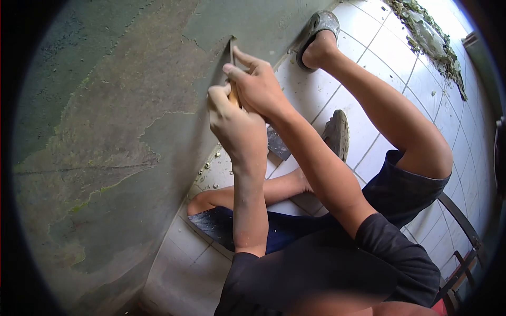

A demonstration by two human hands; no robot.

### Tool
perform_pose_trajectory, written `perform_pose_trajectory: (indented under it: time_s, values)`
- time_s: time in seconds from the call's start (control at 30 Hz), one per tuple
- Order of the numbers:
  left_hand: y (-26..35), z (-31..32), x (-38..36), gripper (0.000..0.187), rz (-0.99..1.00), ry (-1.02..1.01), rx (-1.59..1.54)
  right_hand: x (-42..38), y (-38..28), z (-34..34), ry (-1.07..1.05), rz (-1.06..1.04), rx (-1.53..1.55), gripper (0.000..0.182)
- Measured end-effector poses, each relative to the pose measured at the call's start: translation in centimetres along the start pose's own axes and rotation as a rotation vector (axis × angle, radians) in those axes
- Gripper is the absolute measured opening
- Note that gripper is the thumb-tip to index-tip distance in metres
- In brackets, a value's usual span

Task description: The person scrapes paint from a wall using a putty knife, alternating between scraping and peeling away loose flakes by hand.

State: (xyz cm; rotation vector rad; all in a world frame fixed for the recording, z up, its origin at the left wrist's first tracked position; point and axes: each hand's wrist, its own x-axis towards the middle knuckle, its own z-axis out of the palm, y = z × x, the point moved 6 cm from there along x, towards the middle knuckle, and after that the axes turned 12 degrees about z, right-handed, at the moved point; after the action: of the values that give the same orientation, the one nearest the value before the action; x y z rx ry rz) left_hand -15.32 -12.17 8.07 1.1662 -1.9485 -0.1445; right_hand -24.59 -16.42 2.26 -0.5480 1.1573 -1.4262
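A scraper with a thin blade and a yellowish handle is held up against the wall, its tip at a small bit of lifted paint. My left hand, dusty, is closed around the handle. Just above it, my right hand grips the same scraper, thumb and forefinger reaching along the blade. Part of the handle is hidden by my fingers. Green-grey paint covers much of the wall, with bare brownish patches and ragged edges.
White floor tiles carry scattered paint flakes. A dark flat plate lies below my forearms. My legs are bent, a grey clog near the wall. Peeled scraps are heaped at upper right; a dark metal frame stands right.
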Motion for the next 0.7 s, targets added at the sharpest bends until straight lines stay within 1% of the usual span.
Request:
perform_pose_trajectory:
  time_s: [0.07, 0.1, 0.13, 0.2, 0.23, 0.27, 0.33, 0.37, 0.4, 0.47, 0.5, 0.53, 0.6, 0.63, 0.67, 0.7]
  values:
    - [1.2, -1.5, -1.4, 0.019, -0.038, 0.093, 0.020, -1.3, 0.3, 0.7, -0.089, 0.036, -0.152, 0.061]
    - [1.5, -2.0, -1.6, 0.018, -0.127, 0.083, 0.017, -1.4, 0.2, 1.0, -0.132, 0.048, -0.227, 0.060]
    - [1.0, -1.5, -1.3, 0.018, -0.123, 0.080, 0.016, -1.0, 0.2, 0.9, -0.128, 0.047, -0.224, 0.060]
    - [-0.3, 0.6, -0.1, 0.023, -0.032, 0.019, -0.085, 0.1, -1.2, -0.6, 0.116, -0.182, -0.203, 0.061]
    - [-0.5, 1.5, 0.5, 0.022, -0.026, -0.038, -0.073, 1.2, 0.0, -0.8, 0.035, 0.081, -0.008, 0.061]
    - [-0.3, 1.5, 0.6, 0.022, 0.031, -0.045, -0.031, 1.1, 0.1, -0.8, 0.031, 0.077, -0.011, 0.061]
    - [0.7, 0.1, -0.4, 0.021, -0.014, 0.051, -0.050, 0.0, -0.6, -0.4, -0.002, -0.114, -0.139, 0.060]
    - [0.8, -0.5, -1.2, 0.023, -0.044, 0.097, -0.029, -0.5, -0.7, 0.1, -0.058, -0.161, -0.241, 0.061]
    - [0.6, -0.7, -1.5, 0.024, -0.128, 0.088, -0.046, -1.3, -1.6, 0.3, -0.053, -0.099, -0.313, 0.062]
    - [0.4, 0.1, -0.6, 0.024, -0.029, 0.101, -0.040, -0.9, -1.9, -0.2, -0.004, -0.050, -0.189, 0.061]
    - [0.3, 0.5, -0.3, 0.024, -0.035, 0.092, -0.037, -0.4, -1.6, -0.3, -0.017, -0.032, -0.094, 0.060]
    - [0.2, 0.3, -0.3, 0.024, -0.036, 0.097, -0.037, -0.3, -1.3, -0.2, -0.020, -0.033, -0.098, 0.060]
    - [0.5, -0.2, -0.2, 0.024, 0.014, 0.075, -0.061, -0.5, -1.6, -0.2, 0.019, -0.164, -0.118, 0.060]
    - [0.8, -0.8, -0.8, 0.022, -0.025, 0.099, -0.053, -0.5, -1.3, 0.2, -0.022, -0.134, -0.181, 0.059]
    - [0.4, -1.0, -1.2, 0.022, -0.113, 0.081, -0.051, -0.6, -0.6, 0.6, -0.062, -0.097, -0.241, 0.058]
    - [0.4, -0.7, -0.9, 0.021, -0.083, 0.093, -0.075, -0.1, -0.7, 0.3, -0.002, -0.178, -0.226, 0.059]
